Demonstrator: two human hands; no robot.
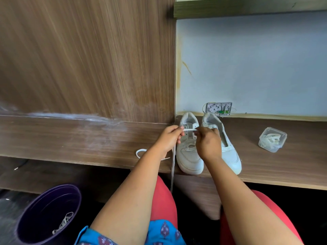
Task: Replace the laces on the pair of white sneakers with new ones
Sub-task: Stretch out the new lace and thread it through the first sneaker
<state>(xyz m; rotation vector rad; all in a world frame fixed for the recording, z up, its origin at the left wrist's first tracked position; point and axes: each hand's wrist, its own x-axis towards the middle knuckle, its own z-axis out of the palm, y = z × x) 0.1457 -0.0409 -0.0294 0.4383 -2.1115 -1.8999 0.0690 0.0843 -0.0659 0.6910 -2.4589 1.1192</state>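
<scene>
The left hand [169, 137] and the right hand [208, 141] both hover over the left sneaker [189, 149], each with fingers curled and pinching the same white lace [190, 129]. A short stretch of that lace runs taut between the two hands, above the sneaker's upper eyelets. From the left hand the rest of the lace drops past the sneaker's toe side, crosses the tabletop [88, 138] edge and hangs down in front of it; a loop of it lies on the tabletop just to the left of the sneaker.

The right sneaker [228, 149] stands touching or just beside the left sneaker, on its right, partly hidden by the right hand; both point their toes toward the person. Well to the right of the sneakers sits a small clear plastic box [272, 139] with white laces coiled inside. Behind the sneakers, against the pale wall, is a small open wall box [219, 108] with wires. Below and far left of the sneakers, on the floor, a dark purple bin [35, 218] holds a crumpled lace.
</scene>
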